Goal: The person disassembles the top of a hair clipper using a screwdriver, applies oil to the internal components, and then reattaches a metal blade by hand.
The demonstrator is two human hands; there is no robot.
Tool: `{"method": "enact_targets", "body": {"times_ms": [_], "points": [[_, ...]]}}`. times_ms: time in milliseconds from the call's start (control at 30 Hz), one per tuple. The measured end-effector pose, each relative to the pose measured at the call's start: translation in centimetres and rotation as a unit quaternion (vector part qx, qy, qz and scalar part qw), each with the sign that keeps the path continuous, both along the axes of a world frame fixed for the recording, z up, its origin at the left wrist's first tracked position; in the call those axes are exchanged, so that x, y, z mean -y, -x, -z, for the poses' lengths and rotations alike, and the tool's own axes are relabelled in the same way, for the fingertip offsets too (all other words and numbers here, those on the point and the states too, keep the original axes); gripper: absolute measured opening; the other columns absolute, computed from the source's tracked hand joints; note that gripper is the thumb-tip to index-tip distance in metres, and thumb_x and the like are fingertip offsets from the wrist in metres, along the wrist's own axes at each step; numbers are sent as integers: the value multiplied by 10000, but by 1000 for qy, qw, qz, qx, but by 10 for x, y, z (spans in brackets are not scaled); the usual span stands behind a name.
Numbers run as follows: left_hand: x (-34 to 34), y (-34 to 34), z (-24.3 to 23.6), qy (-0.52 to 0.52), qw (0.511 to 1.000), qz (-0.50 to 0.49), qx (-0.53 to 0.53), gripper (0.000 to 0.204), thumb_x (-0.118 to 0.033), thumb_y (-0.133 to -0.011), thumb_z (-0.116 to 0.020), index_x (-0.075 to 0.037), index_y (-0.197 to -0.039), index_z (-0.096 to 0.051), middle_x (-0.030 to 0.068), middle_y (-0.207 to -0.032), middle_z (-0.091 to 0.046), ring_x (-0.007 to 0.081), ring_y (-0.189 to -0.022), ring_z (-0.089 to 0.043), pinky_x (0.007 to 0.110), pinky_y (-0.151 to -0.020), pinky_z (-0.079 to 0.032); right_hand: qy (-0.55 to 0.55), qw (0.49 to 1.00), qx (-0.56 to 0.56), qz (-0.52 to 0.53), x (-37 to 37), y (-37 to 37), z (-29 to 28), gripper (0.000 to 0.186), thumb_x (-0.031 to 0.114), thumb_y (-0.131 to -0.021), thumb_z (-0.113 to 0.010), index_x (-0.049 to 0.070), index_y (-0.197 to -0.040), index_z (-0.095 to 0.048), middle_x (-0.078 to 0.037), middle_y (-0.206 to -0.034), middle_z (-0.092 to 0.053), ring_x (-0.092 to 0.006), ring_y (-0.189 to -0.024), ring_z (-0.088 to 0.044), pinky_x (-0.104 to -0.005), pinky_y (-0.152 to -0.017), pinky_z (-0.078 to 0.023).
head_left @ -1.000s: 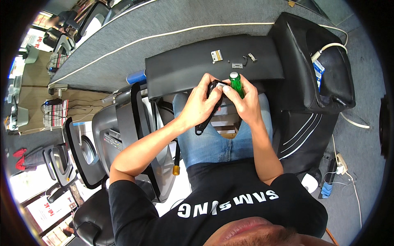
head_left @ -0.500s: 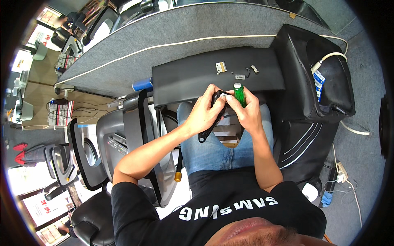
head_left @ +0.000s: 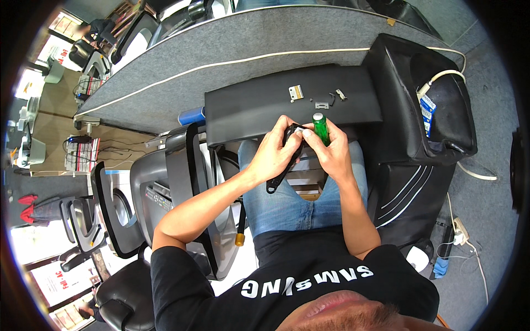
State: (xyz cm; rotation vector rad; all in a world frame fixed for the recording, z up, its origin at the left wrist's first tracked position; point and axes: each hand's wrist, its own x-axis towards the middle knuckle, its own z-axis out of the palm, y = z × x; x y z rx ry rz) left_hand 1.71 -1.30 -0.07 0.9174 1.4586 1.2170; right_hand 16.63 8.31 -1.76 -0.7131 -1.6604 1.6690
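Observation:
My left hand [head_left: 274, 151] is wrapped round a black hair clipper body [head_left: 280, 177], which tilts with its lower end toward my lap. My right hand [head_left: 334, 154] is closed round a green-handled screwdriver [head_left: 321, 130]; its silver-capped end points up and its shaft is hidden. The right thumb presses near a small pale part [head_left: 298, 130] at the top of the clipper, close to my left thumb. On the black padded bench [head_left: 248, 105] beyond my hands lie a clipper blade [head_left: 296, 92], a small metal bracket [head_left: 322, 105] and a small metal piece [head_left: 341, 95].
A black armrest block [head_left: 395, 94] with blue-and-white packets [head_left: 427, 116] and a white cable stands to the right. To the left are a black salon chair [head_left: 152, 165] and a blue object [head_left: 192, 115] beside the bench. A mirror [head_left: 221, 11] rises behind the bench.

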Motion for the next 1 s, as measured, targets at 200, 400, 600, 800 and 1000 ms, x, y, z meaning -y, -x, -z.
{"method": "enact_targets", "body": {"times_ms": [200, 400, 600, 800, 1000], "points": [[-1, 0, 3, -10, 1000, -6, 1, 205, -213, -1107, -494, -13, -1153, -493, 68, -836, -605, 111, -655, -613, 299, -609, -548, -9, 1000, 6, 1, 0, 0, -2, 171, 130, -1000, -718, -27, -1063, -699, -18, -830, -712, -49, -769, -622, -247, -678, -502], [0, 0, 5, -13, 1000, -3, 1, 195, -207, -1114, -477, -20, -1166, -493, 66, -898, -603, 104, -679, -606, 288, -627, -567, -5, 1000, 2, -2, 0, 0, 0, 170, 126, -1003, -711, -27, -1075, -703, -25, -846, -723, -59, -772, -636, -253, -690, -514], [0, 0, 3, 0, 1000, -1, -8, 187, -201, -1111, -477, -23, -1167, -490, 62, -899, -595, 103, -676, -602, 287, -627, -567, -10, 1000, -1, 1, 1, 0, 0, 173, 128, -1003, -712, -23, -1087, -706, -26, -857, -731, -60, -781, -643, -254, -701, -518], [0, 1, 4, -3, 1000, 4, 1, 192, -209, -1116, -474, -25, -1171, -492, 57, -875, -593, 100, -673, -601, 287, -620, -561, -12, 1000, 3, 3, 1, 0, 0, 182, 138, -1003, -716, -23, -1089, -707, -25, -862, -734, -61, -782, -645, -252, -705, -518], [-1, 0, 2, -8, 1000, 1, -1, 201, -222, -1121, -473, -27, -1170, -491, 56, -864, -596, 100, -665, -603, 285, -618, -559, -3, 1000, 4, 5, 0, 0, 3, 184, 143, -1002, -720, -22, -1083, -709, -20, -858, -730, -58, -781, -640, -250, -703, -517]]}}
